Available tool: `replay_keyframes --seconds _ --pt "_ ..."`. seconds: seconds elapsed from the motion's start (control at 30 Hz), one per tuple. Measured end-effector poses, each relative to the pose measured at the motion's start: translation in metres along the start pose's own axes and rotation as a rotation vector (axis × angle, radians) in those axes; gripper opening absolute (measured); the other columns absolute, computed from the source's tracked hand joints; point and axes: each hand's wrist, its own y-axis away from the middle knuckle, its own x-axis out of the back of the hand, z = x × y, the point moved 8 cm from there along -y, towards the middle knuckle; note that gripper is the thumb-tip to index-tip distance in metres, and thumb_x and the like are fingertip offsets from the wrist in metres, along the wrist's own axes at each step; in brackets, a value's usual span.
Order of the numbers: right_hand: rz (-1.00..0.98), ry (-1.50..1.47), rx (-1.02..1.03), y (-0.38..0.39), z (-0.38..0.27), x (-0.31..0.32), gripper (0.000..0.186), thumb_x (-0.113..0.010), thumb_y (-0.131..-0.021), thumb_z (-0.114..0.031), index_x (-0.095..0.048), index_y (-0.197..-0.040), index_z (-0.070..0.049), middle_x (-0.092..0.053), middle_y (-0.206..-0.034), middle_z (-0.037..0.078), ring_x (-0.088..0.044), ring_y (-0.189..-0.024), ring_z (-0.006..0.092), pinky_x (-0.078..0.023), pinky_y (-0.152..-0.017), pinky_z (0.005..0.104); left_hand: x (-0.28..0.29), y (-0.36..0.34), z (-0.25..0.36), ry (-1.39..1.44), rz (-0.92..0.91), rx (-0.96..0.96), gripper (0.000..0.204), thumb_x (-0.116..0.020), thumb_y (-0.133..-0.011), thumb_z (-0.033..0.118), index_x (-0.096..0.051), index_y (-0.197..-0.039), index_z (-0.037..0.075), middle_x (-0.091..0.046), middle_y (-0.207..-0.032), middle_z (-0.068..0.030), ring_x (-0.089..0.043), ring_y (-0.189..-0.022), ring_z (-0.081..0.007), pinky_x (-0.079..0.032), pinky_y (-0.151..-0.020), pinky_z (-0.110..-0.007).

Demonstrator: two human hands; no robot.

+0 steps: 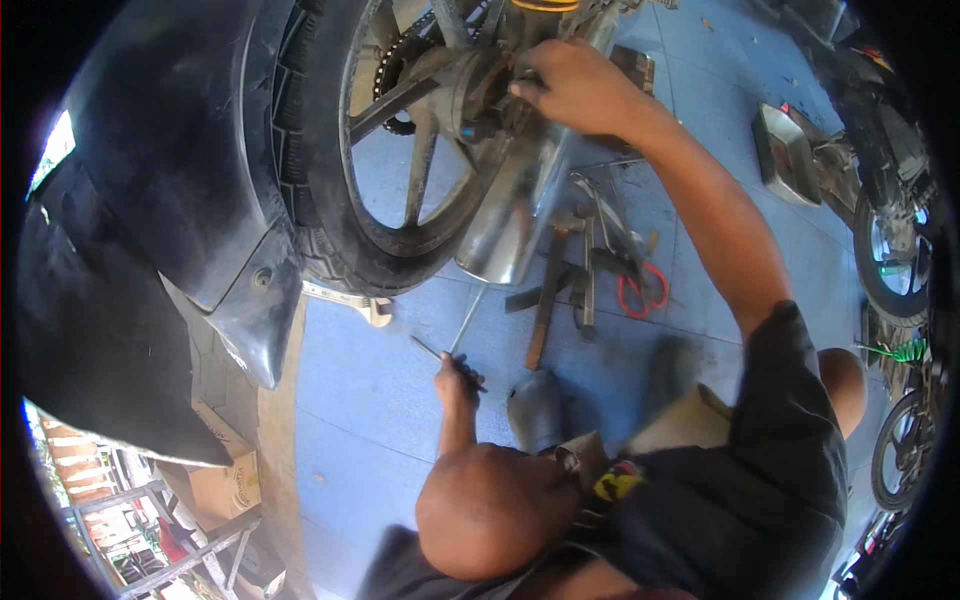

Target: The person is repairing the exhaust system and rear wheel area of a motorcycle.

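Note:
My left hand [458, 382] is closed around the crossbar of a T-handle wrench [467, 325]. The wrench's thin shaft runs up to the end of a silver exhaust muffler [515, 215], which hides its far tip. Above the muffler, my right hand [575, 85] reaches to the hub side of a motorcycle's rear wheel [330, 215]. Its fingers are curled at dark parts beside the hub; what they grip, if anything, is hidden. The chain sprocket [395, 85] shows between the spokes.
An adjustable wrench [360, 303] lies below the tyre. Right of the muffler lie a hammer [546, 300], red-handled scissors [642, 290] and several other hand tools. A metal tray [787, 155] stands farther right, near other motorcycles [895, 255]. A cardboard box [225, 480] is at lower left.

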Motion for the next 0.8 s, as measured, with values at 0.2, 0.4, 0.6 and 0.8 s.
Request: replay_keyframes --seconds 0.2,0.4,0.6,0.8 --pt "0.027 -0.055 0.127 0.007 -0.018 0.001 0.024 -0.064 -0.083 -0.021 -0.064 -0.089 0.001 -0.063 -0.083 0.023 -0.061 -0.084 0.0408 -0.047 -0.078 0.0468 -0.015 0.015 0.083 -1.613 0.141 -0.726 0.062 -0.058 -0.087 0.051 -0.063 -0.079 -0.01 -0.062 -0.067 -0.0284 -0.061 -0.069 -0.0493 -0.049 -0.067 -0.05" --pt "0.079 -0.072 0.068 0.013 -0.002 0.001 0.022 -0.065 -0.083 -0.02 -0.064 -0.088 0.002 -0.062 -0.077 0.023 -0.061 -0.076 0.041 -0.048 -0.073 0.0462 -0.203 0.038 0.141 0.154 -0.685 -0.112 0.039 -0.054 -0.095 0.033 -0.054 -0.116 0.0 -0.06 -0.113 -0.0133 -0.061 -0.096 -0.0243 -0.051 -0.084 -0.038" --pt "0.026 -0.044 0.145 0.011 -0.02 -0.006 0.021 -0.066 -0.083 -0.018 -0.063 -0.087 0.002 -0.062 -0.078 0.023 -0.061 -0.077 0.0412 -0.048 -0.07 0.0459 -0.304 0.084 0.177 0.388 -1.137 0.108 0.042 -0.049 -0.097 0.033 -0.051 -0.124 0.001 -0.063 -0.108 -0.014 -0.064 -0.09 -0.0232 -0.054 -0.076 -0.031" --pt "-0.001 -0.062 0.149 0.004 -0.008 -0.005 0.024 -0.065 -0.083 -0.021 -0.064 -0.089 0.002 -0.063 -0.082 0.023 -0.06 -0.081 0.0415 -0.048 -0.074 0.0468 -0.336 0.066 0.188 0.219 -1.014 -0.021 0.035 -0.052 -0.095 0.035 -0.059 -0.106 0.003 -0.063 -0.086 -0.0091 -0.061 -0.075 -0.0167 -0.05 -0.061 -0.028"
